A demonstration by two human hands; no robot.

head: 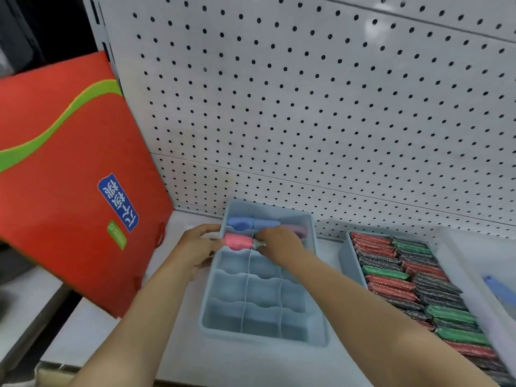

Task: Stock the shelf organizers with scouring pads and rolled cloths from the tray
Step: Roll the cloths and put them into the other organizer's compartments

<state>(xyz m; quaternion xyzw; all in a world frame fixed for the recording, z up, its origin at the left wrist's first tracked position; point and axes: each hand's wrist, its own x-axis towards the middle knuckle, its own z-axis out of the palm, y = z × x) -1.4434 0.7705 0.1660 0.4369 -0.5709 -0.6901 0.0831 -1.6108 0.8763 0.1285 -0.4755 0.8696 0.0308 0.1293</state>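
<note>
A pale blue divided organizer (262,335) lies on the white shelf. Its far row holds two blue rolled cloths (241,222) and a pink one partly hidden at the right. In the second row a pink rolled cloth (238,241) fills the left cell. My left hand (196,245) rests on the organizer's left rim beside that pink roll. My right hand (279,243) is curled over the second row's middle cell, fingers closed on a pale roll that is mostly hidden. To the right, a second organizer (347,263) is packed with red, green and dark scouring pads (391,275).
A large red box (69,177) leans at the left, close to my left hand. White pegboard (307,107) backs the shelf. A white tray (474,289) at the far right holds a blue item (499,291). The shelf's front edge runs below the organizer.
</note>
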